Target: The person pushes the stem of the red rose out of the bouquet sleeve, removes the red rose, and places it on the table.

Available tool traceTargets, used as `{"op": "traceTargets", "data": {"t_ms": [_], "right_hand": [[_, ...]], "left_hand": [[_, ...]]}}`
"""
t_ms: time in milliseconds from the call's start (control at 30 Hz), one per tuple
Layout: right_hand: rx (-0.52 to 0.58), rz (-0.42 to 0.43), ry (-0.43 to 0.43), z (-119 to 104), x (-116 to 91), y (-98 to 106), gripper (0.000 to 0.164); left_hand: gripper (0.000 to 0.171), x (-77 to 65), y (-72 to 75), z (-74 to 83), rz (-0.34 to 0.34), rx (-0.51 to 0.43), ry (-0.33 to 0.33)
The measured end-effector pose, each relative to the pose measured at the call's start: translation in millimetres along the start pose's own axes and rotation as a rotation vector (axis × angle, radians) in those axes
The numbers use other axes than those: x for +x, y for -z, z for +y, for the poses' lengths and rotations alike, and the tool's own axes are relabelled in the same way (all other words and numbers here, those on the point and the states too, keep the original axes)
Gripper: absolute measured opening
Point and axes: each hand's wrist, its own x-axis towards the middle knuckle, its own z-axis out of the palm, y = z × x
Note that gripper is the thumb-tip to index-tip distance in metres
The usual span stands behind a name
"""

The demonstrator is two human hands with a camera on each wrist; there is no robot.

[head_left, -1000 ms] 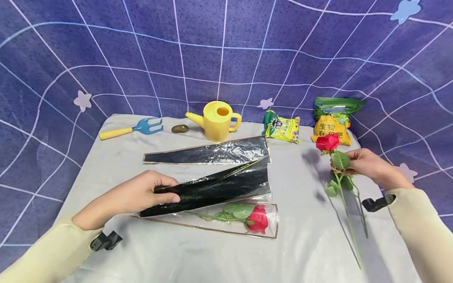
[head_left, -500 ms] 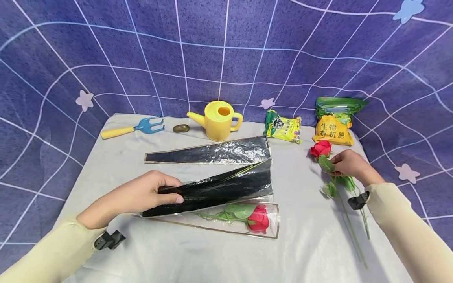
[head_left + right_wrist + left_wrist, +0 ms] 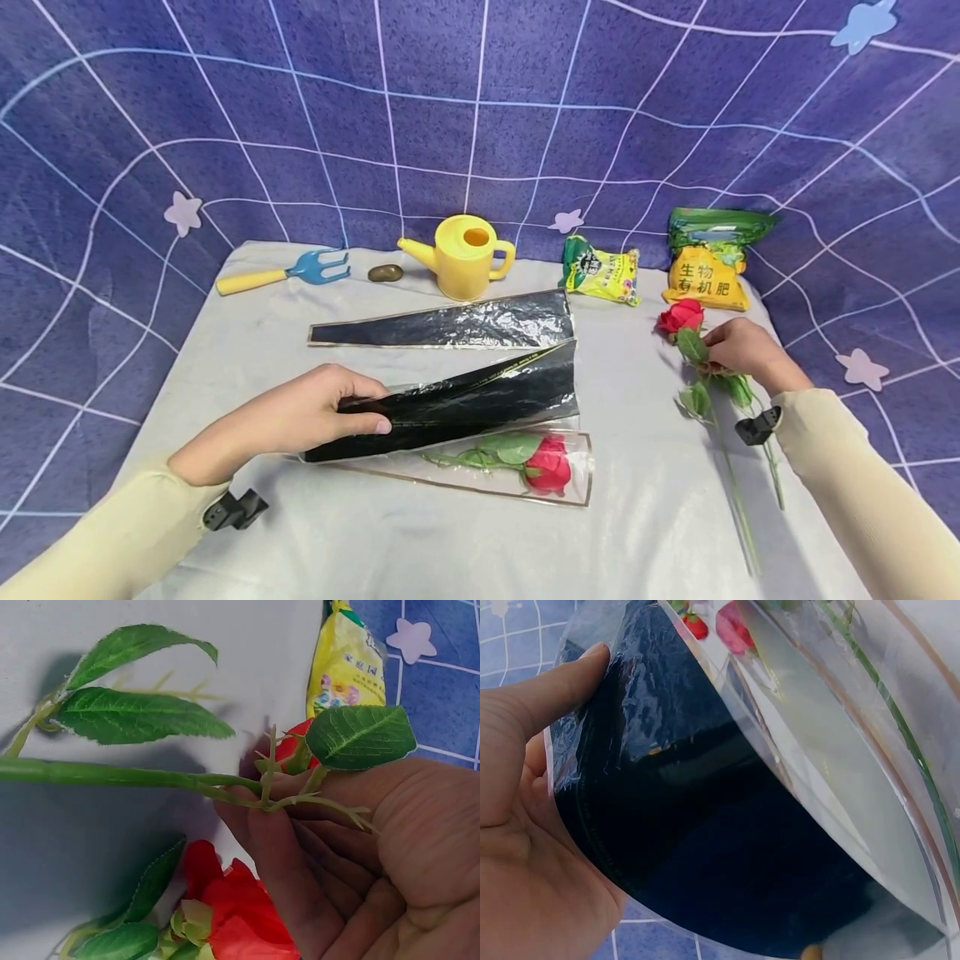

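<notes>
My left hand [image 3: 322,408] grips the narrow end of a black flower sleeve [image 3: 480,387], thumb on top; its wide end points right. In the left wrist view the thumb presses the shiny film of this sleeve [image 3: 690,817]. Over the right side of the table, my right hand [image 3: 750,350] pinches the stem of a red rose [image 3: 681,316] just below its bloom. The long stem [image 3: 112,774] runs between thumb and fingertips in the right wrist view. A second red rose [image 3: 247,915] lies below that hand, its bloom hidden from the head view.
In front, a clear sleeve holds another rose [image 3: 547,464]; behind lies a second black sleeve [image 3: 450,325]. Along the back are a toy hand fork [image 3: 307,268], a stone [image 3: 386,272], a yellow watering can [image 3: 461,262], a small packet [image 3: 602,271] and a yellow-green bag [image 3: 705,275].
My right hand has moved left and down with the rose, then stays nearly still while the stem's lower end swings left. The left hand keeps its grip with hardly any movement.
</notes>
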Motion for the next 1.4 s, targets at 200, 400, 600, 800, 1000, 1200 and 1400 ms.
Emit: {"op": "traceTargets", "data": {"t_ms": [200, 400, 600, 800, 1000, 1200, 1400], "right_hand": [[-0.094, 0.119, 0.033, -2.0, -8.9, 12.4, 0.030], [-0.141, 0.411, 0.120, -28.4, -28.7, 23.5, 0.043], [0.106, 0.278, 0.513, -76.5, -48.1, -2.6, 0.034], [0.352, -0.282, 0.831, -123.7, -75.1, -48.7, 0.060], [0.458, -0.243, 0.768, -153.9, -79.2, -73.2, 0.016], [0.488, 0.050, 0.546, -153.8, -53.9, -60.8, 0.014], [0.601, 0.160, 0.422, -139.2, -11.8, -56.5, 0.031]], "left_hand": [[0.005, 0.3, -0.6, -0.2, 0.001, 0.002, 0.007], [0.005, 1.5, -0.1, 0.8, -0.001, 0.018, 0.011], [0.008, 11.5, -4.1, 3.9, -0.008, 0.043, -0.022], [0.008, 21.7, -7.4, 6.7, -0.023, 0.066, -0.038], [0.013, 14.9, -3.4, 2.0, -0.012, 0.059, -0.016], [0.011, -6.2, 19.7, -20.5, 0.120, 0.066, -0.031], [0.018, -31.8, 52.0, -57.3, 0.348, 0.017, 0.135]]}}
